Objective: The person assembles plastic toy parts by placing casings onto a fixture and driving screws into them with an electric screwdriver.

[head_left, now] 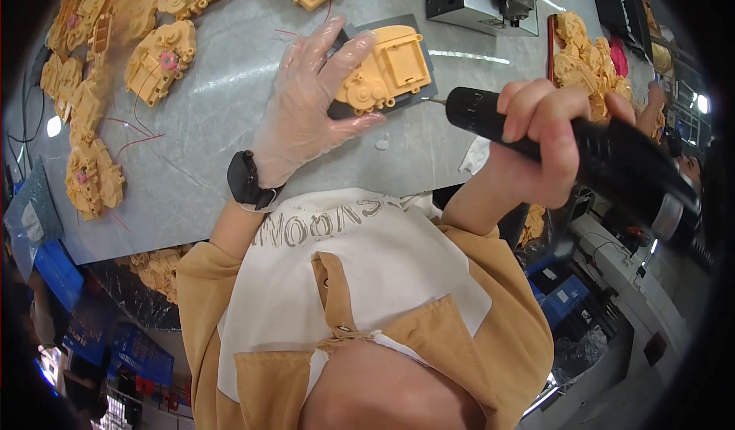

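Note:
My left hand, in a clear plastic glove with a black watch at the wrist, grips the left side of a yellow plastic housing. Its fingers lie over the top left edge and the thumb along the lower edge. The housing, with a rectangular recess and round gear-like bosses, rests on a dark grey block. My bare right hand is wrapped round a black electric screwdriver. Its thin bit points left, close to the lower right corner of the housing; whether it touches anything cannot be told.
Similar yellow housings with red wires lie along the table's left and far sides. A metal machine stands at the back right, beside a pile of yellow parts. Blue crates sit below the grey table.

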A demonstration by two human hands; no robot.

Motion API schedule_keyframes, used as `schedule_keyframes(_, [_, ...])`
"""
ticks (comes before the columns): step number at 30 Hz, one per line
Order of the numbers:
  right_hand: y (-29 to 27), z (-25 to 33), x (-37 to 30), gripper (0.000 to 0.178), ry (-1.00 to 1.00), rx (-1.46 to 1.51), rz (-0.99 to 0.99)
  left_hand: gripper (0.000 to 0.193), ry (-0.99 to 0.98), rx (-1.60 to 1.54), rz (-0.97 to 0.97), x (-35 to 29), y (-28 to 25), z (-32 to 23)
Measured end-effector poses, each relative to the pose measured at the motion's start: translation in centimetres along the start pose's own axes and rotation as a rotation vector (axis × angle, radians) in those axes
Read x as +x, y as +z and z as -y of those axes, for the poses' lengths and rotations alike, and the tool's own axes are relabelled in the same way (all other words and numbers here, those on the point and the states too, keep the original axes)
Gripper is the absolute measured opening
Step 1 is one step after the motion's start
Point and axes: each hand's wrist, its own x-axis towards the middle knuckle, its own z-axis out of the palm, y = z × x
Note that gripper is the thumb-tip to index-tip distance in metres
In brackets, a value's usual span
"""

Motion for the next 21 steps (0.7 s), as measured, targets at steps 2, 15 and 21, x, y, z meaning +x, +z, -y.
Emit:
schedule_keyframes(2, [0.5,-0.1,-0.5,0.054,0.001,-0.052,0.008,0.086,0.003,0.003,0.010,0.0,0.0,0.0])
schedule_keyframes(15, [1.2,-1.4,-0.8,0.052,0.058,-0.143,0.007,0.084,-0.035,0.026,0.003,-0.9,0.0,-0.1])
schedule_keyframes(21, [1.8,-2.0,0.4,0.048,0.159,-0.380,0.006,0.084,-0.046,0.021,0.014,0.5,0.1,0.5])
